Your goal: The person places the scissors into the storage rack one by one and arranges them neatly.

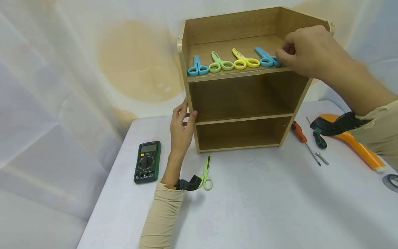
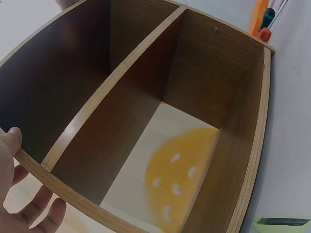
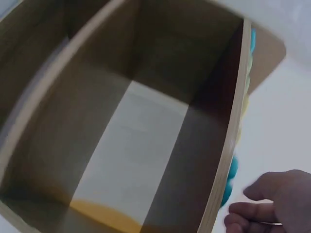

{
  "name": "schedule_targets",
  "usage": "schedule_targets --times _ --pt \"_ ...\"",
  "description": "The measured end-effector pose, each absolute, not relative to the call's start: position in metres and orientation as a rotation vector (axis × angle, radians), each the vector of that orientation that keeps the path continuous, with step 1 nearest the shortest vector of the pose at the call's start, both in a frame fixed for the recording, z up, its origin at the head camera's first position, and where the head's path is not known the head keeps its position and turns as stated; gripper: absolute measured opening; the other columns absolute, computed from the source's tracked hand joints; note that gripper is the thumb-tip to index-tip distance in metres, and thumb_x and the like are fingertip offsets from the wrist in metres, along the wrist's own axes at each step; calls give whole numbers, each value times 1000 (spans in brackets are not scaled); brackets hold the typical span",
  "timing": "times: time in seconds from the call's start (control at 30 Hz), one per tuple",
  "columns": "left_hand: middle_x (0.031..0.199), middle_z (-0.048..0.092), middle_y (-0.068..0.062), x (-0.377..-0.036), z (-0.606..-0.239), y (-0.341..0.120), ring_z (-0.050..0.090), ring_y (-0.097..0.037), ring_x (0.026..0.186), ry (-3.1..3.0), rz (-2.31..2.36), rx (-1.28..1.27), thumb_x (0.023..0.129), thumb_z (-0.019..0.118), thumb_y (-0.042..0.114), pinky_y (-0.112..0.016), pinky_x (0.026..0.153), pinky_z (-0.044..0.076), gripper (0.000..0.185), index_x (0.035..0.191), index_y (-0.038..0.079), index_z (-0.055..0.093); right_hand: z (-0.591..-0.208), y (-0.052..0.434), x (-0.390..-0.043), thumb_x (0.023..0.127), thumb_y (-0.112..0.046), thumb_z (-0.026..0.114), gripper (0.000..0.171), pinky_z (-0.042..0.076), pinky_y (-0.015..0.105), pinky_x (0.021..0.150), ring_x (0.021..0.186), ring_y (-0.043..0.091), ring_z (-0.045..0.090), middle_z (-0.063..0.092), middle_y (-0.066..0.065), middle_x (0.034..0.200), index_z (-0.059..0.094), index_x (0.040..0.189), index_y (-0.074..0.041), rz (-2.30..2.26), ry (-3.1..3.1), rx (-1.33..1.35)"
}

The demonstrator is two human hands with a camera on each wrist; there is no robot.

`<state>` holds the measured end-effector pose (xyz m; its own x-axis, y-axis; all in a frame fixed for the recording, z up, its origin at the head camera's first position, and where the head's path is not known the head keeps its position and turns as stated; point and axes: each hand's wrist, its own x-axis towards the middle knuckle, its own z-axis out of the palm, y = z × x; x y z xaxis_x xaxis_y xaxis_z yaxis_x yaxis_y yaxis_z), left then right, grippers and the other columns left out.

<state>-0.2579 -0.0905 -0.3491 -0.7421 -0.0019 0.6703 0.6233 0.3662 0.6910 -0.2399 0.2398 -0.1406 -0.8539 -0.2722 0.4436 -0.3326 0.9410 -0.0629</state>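
Note:
A small wooden shelf stands upright on the table, open at the front. My left hand grips its left side panel, thumb at the front edge and fingers along the outside. On the top board lie blue scissors, green scissors, yellow scissors and, at the right, another blue pair, handles toward the front edge. My right hand hovers by that right blue pair with bent fingers. In the right wrist view, thumb and fingers stand apart beside the blue handles, holding nothing.
Green scissors lie on the table before the shelf, partly behind the left wrist strap. A multimeter lies at left. On the right are a red screwdriver, a green-handled screwdriver, a bolt, an orange tool and grey tape.

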Motion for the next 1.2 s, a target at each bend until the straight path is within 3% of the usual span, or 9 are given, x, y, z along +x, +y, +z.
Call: schedule_targets --times 0.27,0.5,0.73,0.93,1.2 --pt "139 48 -4 -256 -341 -91 57 -18 108 -2035 -1381 -533 104 56 34 -36 78 56 56 156 23 38 -178 216 -195 92 -9 65 12 36 18 58 67 20 53 63 9 76 70 88 0 336 -2372 716" --pt "140 47 -4 -257 -343 -90 57 -18 108 -2051 -1385 -535 104 56 35 -38 79 56 57 156 24 37 -219 200 -172 89 -5 72 4 45 22 57 69 13 53 62 -3 78 73 89 -9 449 -2473 847" --pt "140 47 -3 -257 -344 -91 58 -17 107 -2048 -1389 -524 103 57 36 -39 78 56 56 156 27 37 -260 188 -167 90 -9 73 3 53 24 60 69 12 56 65 -2 81 74 93 -9 565 -2618 902" --pt "140 47 -5 -258 -345 -91 57 -18 108 -2051 -1377 -532 104 56 34 -39 78 56 57 156 23 37 -300 176 -166 91 -10 71 3 53 22 60 68 10 55 63 -5 79 75 91 -9 669 -2689 941" --pt "140 47 -3 -258 -345 -91 56 -18 107 -2038 -1390 -538 103 57 34 -42 78 56 56 156 27 37 -342 162 -165 90 -7 69 6 50 21 58 68 8 52 59 -9 76 73 87 -11 778 -2722 1013"
